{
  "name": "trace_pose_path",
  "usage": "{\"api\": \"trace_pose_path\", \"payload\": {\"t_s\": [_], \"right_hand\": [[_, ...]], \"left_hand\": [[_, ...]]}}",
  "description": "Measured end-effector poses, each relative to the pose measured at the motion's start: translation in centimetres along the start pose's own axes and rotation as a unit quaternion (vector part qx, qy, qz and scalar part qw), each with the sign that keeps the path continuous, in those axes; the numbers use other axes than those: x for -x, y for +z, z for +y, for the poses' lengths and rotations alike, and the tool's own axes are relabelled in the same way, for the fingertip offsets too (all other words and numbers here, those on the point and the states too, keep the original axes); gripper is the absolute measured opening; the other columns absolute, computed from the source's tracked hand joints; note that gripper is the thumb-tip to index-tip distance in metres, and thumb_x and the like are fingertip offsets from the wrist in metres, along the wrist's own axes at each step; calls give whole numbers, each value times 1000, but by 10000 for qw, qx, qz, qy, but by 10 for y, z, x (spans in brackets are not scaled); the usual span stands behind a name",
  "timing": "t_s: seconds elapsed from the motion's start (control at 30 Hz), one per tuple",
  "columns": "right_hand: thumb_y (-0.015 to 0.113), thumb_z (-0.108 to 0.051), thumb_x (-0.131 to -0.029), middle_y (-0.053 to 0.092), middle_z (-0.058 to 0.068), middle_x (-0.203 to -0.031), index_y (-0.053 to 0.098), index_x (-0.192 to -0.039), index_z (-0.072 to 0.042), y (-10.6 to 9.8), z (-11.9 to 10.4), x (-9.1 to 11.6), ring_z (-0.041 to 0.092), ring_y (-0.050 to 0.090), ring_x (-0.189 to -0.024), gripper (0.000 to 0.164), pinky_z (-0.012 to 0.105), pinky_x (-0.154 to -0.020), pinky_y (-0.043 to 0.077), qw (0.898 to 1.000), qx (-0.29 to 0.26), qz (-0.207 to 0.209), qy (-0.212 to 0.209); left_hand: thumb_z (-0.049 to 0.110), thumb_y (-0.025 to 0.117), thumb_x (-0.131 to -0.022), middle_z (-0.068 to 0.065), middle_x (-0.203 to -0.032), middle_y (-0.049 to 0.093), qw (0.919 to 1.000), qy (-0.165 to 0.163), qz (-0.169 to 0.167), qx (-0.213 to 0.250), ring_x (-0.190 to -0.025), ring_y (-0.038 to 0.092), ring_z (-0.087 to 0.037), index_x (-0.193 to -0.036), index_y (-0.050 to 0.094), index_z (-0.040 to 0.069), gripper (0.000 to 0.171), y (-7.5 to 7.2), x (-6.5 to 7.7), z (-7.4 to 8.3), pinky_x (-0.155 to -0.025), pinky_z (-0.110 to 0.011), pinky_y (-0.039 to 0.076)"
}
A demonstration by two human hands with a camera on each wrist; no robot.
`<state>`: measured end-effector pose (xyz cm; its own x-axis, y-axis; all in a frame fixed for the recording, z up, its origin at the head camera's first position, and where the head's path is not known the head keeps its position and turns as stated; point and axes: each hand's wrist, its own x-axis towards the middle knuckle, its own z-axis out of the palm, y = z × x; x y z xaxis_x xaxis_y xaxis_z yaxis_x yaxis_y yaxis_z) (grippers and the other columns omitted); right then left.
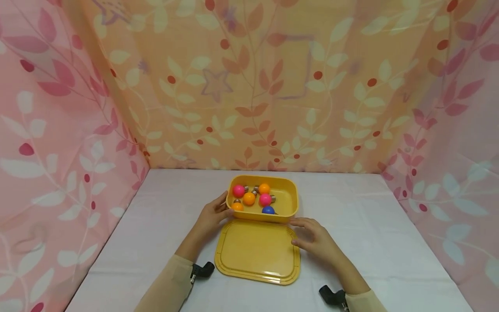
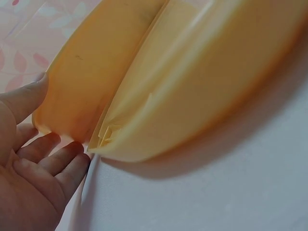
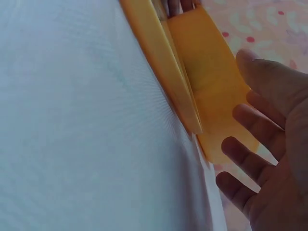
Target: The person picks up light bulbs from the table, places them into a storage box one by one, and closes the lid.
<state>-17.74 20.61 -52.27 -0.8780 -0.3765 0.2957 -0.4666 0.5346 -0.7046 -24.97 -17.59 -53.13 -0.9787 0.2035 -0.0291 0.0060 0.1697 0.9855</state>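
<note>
A yellow plastic box (image 1: 287, 200) stands on the table, its top uncovered. Inside lie small round bulbs with silvery bases: two pink bulbs (image 1: 265, 199), several orange bulbs (image 1: 248, 199) and a blue bulb (image 1: 268, 210). Its matching lid (image 1: 257, 251) lies flat just in front of it. My left hand (image 1: 212, 213) rests at the box's front left corner, thumb by the near wall, fingers loosely extended along the left side. My right hand (image 1: 317, 240) is at the front right corner, fingers spread beside the box and lid; in the right wrist view they look apart from the box.
A white cloth (image 1: 156, 208) covers the table. Patterned curtains hang behind (image 1: 253, 86) and on both sides. Each wrist wears a small black camera, one being the left camera (image 1: 203, 270).
</note>
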Motion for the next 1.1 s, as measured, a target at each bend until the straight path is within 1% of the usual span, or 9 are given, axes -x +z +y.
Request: {"api": "trace_pose_path", "payload": {"t_s": [0.03,0.1,0.3,0.47,0.6,0.7,0.87,1.0,1.1], "right_hand": [[87,-26,-83,63,-8,-139,68,-132,-18,0,2,1,20,53,-134,53,19,-115,37,10000,-18,-11,17],[88,-28,-82,63,-10,-139,68,-133,-20,-1,5,2,19,52,-135,56,22,-116,37,9999,-40,-43,138],[89,-33,-80,61,-10,-141,64,-137,-20,0,13,6,21,53,-137,63,50,-117,40,9979,-146,-340,538],[89,-37,-80,60,-7,-144,61,-141,-20,3,17,6,24,50,-140,69,53,-119,37,9953,-208,-545,775],[90,-41,-76,60,-2,-144,60,-142,-18,2,18,6,28,51,-138,76,56,-118,37,9964,-11,-488,694],[90,-44,-75,59,-1,-144,59,-143,-16,1,19,7,30,51,-138,80,57,-117,38,9969,93,-544,558],[90,-51,-73,56,-5,-148,56,-146,-21,-1,18,8,27,47,-141,86,57,-120,35,9948,178,-710,702],[91,-51,-71,55,-5,-149,56,-147,-22,-2,15,9,28,45,-143,89,58,-121,33,9936,232,-771,794],[91,-51,-70,55,-5,-148,56,-147,-21,-2,15,9,27,45,-142,90,59,-120,32,9940,232,-784,726]], "left_hand": [[25,75,-95,0,-164,38,10000,-8,2,-4,-143,49,-23,-160,36,30,77,0,0,0,-111,-35,46],[24,76,-95,0,-164,38,10000,-49,-7,-15,-142,49,-24,-161,35,28,77,1,1,1,-111,-35,46],[27,78,-93,-6,-161,42,9996,-215,40,-174,-140,53,-25,-162,34,18,82,1,5,2,-111,-36,47],[25,79,-92,-11,-156,49,9992,-116,22,-374,-139,54,-27,-161,35,13,82,-2,6,6,-110,-39,48],[23,78,-93,-12,-158,46,9981,-147,-115,-588,-142,49,-30,-161,34,12,81,-2,9,8,-113,-41,45],[20,78,-93,-13,-161,42,9965,-325,-168,-755,-144,46,-31,-161,34,9,81,-5,17,9,-116,-45,42],[23,80,-91,-10,-159,46,9893,-543,-356,-1304,-147,43,-29,-158,41,11,78,-6,39,10,-120,-48,36],[28,83,-88,-7,-156,51,9829,-504,-522,-1694,-148,42,-29,-155,47,13,77,-7,54,9,-122,-51,33],[31,84,-86,-6,-155,51,9806,-338,-653,-1819,-148,42,-30,-154,49,15,78,-9,60,5,-122,-53,32]]}}
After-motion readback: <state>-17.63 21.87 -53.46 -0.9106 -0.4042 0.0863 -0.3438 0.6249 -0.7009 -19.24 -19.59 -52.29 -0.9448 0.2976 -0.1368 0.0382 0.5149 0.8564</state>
